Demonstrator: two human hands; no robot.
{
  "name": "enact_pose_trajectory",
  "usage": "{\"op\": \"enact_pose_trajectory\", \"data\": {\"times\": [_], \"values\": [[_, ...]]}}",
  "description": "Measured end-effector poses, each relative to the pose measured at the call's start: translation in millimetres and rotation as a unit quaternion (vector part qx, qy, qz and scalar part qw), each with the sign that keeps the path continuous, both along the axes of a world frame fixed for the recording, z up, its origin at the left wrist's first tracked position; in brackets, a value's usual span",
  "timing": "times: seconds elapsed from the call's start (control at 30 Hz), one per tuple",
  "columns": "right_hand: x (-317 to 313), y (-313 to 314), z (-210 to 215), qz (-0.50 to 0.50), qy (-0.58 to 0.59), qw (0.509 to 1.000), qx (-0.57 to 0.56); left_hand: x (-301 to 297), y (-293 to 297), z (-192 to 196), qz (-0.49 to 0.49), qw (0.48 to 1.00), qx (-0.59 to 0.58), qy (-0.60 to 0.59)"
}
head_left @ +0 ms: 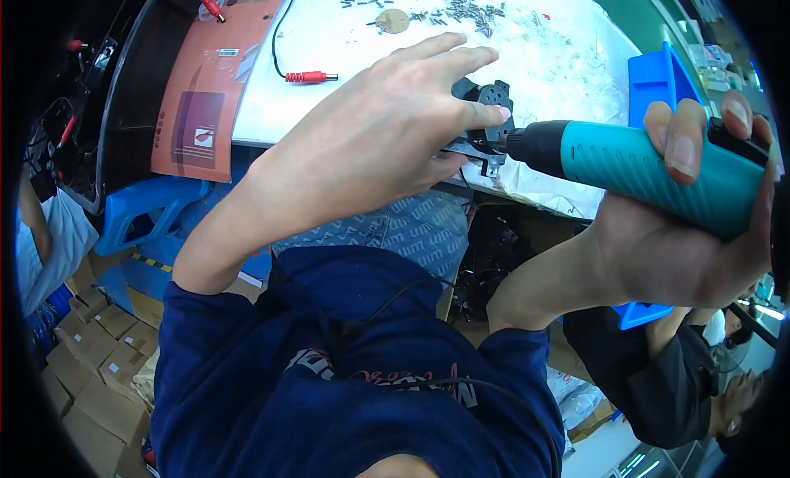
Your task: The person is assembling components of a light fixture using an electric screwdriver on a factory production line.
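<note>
My left hand point(387, 140) grips a small black part point(487, 111) with round holes, held up in front of the white table point(346, 41). My right hand point(699, 231) is wrapped around a teal electric screwdriver point(650, 169). Its black nose touches the right side of the black part. My left palm hides most of the part.
Several loose screws point(461, 4) lie scattered on the far table. A red plug on a black lead point(309, 77) rests on the table. A blue bin point(658, 79) stands at right. Cardboard boxes point(99, 354) sit on the floor at left. Another person point(675, 371) is at lower right.
</note>
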State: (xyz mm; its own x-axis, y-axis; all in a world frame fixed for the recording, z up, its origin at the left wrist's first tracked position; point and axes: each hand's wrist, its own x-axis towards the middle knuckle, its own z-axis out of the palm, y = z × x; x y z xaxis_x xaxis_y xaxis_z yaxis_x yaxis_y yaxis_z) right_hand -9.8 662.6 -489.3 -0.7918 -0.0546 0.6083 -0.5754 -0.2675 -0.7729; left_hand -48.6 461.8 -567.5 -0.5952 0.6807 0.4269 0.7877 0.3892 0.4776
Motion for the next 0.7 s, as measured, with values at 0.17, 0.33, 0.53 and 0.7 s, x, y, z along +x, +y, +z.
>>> {"op": "enact_pose_trajectory", "data": {"times": [0.17, 0.33, 0.53, 0.7], "values": [[-5.7, -3.7, -4.0, -0.004, 0.005, 1.0, 0.01, -0.3, -1.1, -3.3, 0.003, 1.0, -0.006, -0.002], [-14.9, -7.4, -4.6, -0.013, 0.006, 1.0, 0.026, -0.1, -0.7, 2.7, 0.016, 0.999, -0.031, -0.036], [-26.2, -9.0, 2.3, 0.074, -0.026, 0.996, 0.049, -1.5, -3.0, 8.5, 0.013, 0.999, -0.028, -0.016], [-15.6, -1.3, 1.2, 0.1, -0.025, 0.994, -0.036, -1.9, -4.5, 8.9, 0.0, 0.999, -0.009, -0.045]]}}
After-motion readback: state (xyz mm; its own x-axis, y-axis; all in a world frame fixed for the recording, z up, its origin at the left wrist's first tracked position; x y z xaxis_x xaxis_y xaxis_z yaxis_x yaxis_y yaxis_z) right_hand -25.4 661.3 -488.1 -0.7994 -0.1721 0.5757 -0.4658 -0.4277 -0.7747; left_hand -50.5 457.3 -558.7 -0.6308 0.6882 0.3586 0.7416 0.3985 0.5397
